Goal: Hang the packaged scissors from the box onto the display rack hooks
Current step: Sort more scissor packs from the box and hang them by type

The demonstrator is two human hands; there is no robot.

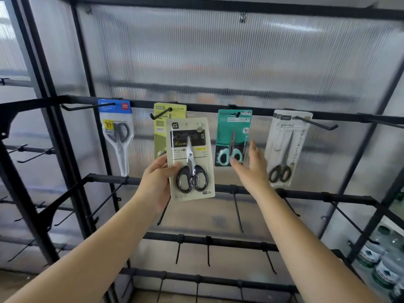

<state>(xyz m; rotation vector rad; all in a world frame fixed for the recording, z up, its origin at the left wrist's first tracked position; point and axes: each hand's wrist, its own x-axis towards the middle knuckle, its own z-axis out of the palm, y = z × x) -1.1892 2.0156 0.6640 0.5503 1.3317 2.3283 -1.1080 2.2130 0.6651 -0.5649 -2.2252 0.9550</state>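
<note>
The left hand (pixel 156 182) grips a cream scissors pack (pixel 189 158) upright before the rack's top bar (pixel 205 108), overlapping a hung yellow pack (pixel 162 127). The right hand (pixel 251 169), fingers straight, hovers beside a teal pack (pixel 232 136).

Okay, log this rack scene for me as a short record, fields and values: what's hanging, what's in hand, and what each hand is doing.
hanging on top rail: blue pack, olive pack, teal pack, white pack
in hand: Office Scissors pack, not yet on a hook, overlapping the olive pack
left hand: grips the Office Scissors pack by its left edge
right hand: open, fingers straight, in front of the teal pack
lower hooks: bare
</note>
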